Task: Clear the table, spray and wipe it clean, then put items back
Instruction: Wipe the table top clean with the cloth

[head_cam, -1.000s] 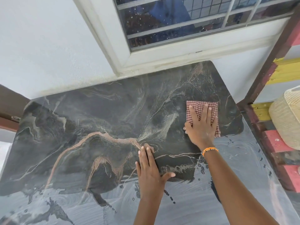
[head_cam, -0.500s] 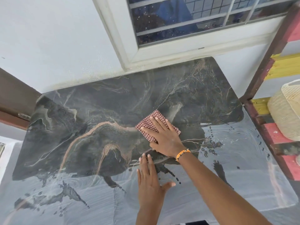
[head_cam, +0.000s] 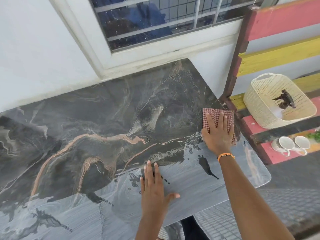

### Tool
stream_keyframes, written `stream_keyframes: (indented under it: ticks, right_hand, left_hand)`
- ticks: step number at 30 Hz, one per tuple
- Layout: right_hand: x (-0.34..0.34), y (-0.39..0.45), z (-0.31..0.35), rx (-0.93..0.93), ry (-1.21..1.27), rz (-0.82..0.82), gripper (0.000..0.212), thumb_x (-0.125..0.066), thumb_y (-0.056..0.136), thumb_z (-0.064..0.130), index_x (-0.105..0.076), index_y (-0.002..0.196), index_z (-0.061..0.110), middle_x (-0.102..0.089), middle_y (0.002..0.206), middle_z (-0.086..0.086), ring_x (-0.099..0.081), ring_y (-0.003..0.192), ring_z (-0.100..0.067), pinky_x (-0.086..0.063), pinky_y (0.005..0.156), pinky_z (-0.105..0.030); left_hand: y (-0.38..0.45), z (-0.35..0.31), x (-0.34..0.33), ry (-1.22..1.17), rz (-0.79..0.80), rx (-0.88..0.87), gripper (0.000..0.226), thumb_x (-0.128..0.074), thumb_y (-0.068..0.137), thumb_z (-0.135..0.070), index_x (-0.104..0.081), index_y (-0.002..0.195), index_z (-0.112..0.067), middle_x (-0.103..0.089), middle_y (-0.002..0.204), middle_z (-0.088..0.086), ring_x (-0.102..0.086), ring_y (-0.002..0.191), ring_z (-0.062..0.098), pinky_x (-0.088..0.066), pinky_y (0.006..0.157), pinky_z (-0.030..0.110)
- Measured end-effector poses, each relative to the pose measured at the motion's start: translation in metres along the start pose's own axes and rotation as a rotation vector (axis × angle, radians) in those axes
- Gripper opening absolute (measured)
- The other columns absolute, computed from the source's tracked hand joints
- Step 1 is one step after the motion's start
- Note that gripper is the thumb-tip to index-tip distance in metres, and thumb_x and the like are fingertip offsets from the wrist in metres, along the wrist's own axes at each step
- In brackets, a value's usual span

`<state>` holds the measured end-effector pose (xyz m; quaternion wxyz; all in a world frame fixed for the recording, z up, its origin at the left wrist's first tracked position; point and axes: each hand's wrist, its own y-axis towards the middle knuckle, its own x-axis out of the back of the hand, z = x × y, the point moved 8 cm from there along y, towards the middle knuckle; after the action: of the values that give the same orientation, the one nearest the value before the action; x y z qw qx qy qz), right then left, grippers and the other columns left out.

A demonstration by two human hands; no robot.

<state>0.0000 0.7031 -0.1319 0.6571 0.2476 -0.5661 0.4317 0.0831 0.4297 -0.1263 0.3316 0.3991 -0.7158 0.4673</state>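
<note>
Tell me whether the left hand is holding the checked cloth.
No. The left hand lies flat and bare on the table, while the right hand presses the cloth near the table's right edge.

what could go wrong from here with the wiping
1. The checkered cloth under the right hand sits at the table's right edge; a further stroke might push it off.
2. The left hand presses flat on the wet streaked area and may slip.
3. The two white cups stand nearby on the slatted bench; a wide swing could knock them.
</note>
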Motion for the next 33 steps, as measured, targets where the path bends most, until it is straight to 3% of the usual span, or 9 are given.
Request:
stream_keyframes:
  ticks: [3, 7, 11, 14, 18, 20, 24, 27, 33]
  right_hand:
    - [-0.015, -0.035, 0.063, 0.207, -0.021, -0.002, 0.064, -0.038, 0.091, 0.043, -0.009, 0.148, 0.036, 0.005, 0.160, -0.010, 0.004, 0.147, -0.028, 0.005, 0.116, -0.049]
    - [-0.051, -0.095, 0.149, 0.567, -0.020, 0.147, 0.066, -0.040, 0.089, 0.042, -0.009, 0.148, 0.038, 0.008, 0.160, -0.009, 0.011, 0.146, -0.025, 0.014, 0.114, -0.047]
    - [-0.067, -0.131, 0.149, 0.805, -0.031, 0.245, 0.069, -0.044, 0.085, 0.041, -0.011, 0.146, 0.044, 0.010, 0.160, -0.002, 0.012, 0.146, -0.018, 0.019, 0.112, -0.041]
    - [-0.050, -0.113, 0.100, 0.742, -0.052, 0.170, 0.068, -0.041, 0.083, 0.044, -0.012, 0.145, 0.047, 0.004, 0.160, 0.000, 0.006, 0.147, -0.016, 0.012, 0.116, -0.041]
    - [-0.015, -0.065, 0.010, 0.428, -0.074, 0.058, 0.063, -0.038, 0.087, 0.044, -0.014, 0.145, 0.046, -0.003, 0.160, 0.001, -0.001, 0.147, -0.018, 0.001, 0.117, -0.045]
    - [-0.002, -0.046, -0.037, 0.243, -0.058, 0.050, 0.062, -0.040, 0.090, 0.042, -0.013, 0.145, 0.045, -0.001, 0.160, 0.001, 0.001, 0.147, -0.019, 0.002, 0.117, -0.045]
    - [0.004, -0.049, -0.086, -0.037, 0.009, 0.039, 0.060, -0.035, 0.092, 0.043, -0.007, 0.146, 0.045, 0.005, 0.160, -0.001, 0.004, 0.147, -0.022, 0.004, 0.118, -0.046]
    - [-0.001, -0.073, -0.070, -0.108, 0.034, -0.003, 0.062, -0.034, 0.093, 0.043, -0.005, 0.147, 0.041, 0.006, 0.160, -0.006, 0.007, 0.147, -0.024, 0.007, 0.117, -0.046]
    - [-0.040, -0.130, 0.056, 0.201, -0.015, 0.032, 0.066, -0.034, 0.091, 0.046, -0.002, 0.147, 0.039, 0.011, 0.159, -0.008, 0.010, 0.146, -0.027, 0.011, 0.115, -0.047]
  left_hand:
    - [-0.005, 0.006, 0.005, 0.032, -0.075, 0.021, 0.124, -0.007, 0.048, -0.093, 0.027, 0.139, -0.015, 0.033, 0.145, -0.002, 0.034, 0.134, 0.017, 0.021, 0.109, 0.034]
    - [-0.019, 0.024, 0.002, 0.011, -0.085, 0.116, 0.134, -0.007, 0.042, -0.094, 0.020, 0.143, -0.011, 0.017, 0.156, 0.004, 0.024, 0.141, 0.017, 0.013, 0.114, 0.036]
    - [-0.034, 0.027, -0.007, 0.013, -0.040, 0.125, 0.134, 0.009, 0.028, -0.096, 0.032, 0.131, -0.014, 0.019, 0.156, 0.006, 0.033, 0.131, 0.015, 0.010, 0.115, 0.037]
    - [-0.038, 0.014, -0.015, 0.031, 0.021, 0.041, 0.134, 0.009, 0.030, -0.096, 0.031, 0.134, -0.015, 0.030, 0.150, 0.003, 0.038, 0.128, 0.018, 0.016, 0.112, 0.035]
    - [-0.041, -0.003, -0.019, 0.021, 0.005, -0.062, 0.122, -0.040, 0.059, -0.082, 0.028, 0.137, -0.018, 0.034, 0.145, -0.004, 0.036, 0.131, 0.014, 0.020, 0.109, 0.031]
    - [-0.044, -0.004, -0.021, 0.053, 0.001, -0.092, 0.119, -0.051, 0.066, -0.074, 0.033, 0.132, -0.021, 0.034, 0.146, -0.004, 0.036, 0.131, 0.013, 0.021, 0.109, 0.031]
    - [-0.052, 0.003, -0.017, 0.025, -0.047, -0.097, 0.115, -0.037, 0.062, -0.080, 0.032, 0.132, -0.022, 0.033, 0.145, -0.005, 0.036, 0.131, 0.014, 0.021, 0.110, 0.032]
    - [-0.058, 0.012, -0.014, 0.000, -0.081, -0.075, 0.118, -0.023, 0.050, -0.085, 0.033, 0.132, -0.022, 0.034, 0.144, -0.006, 0.036, 0.132, 0.014, 0.023, 0.109, 0.032]
    - [-0.081, 0.057, -0.008, -0.081, -0.178, 0.044, 0.120, -0.059, 0.068, -0.065, 0.031, 0.133, -0.022, 0.030, 0.145, -0.008, 0.034, 0.131, 0.010, 0.018, 0.112, 0.035]
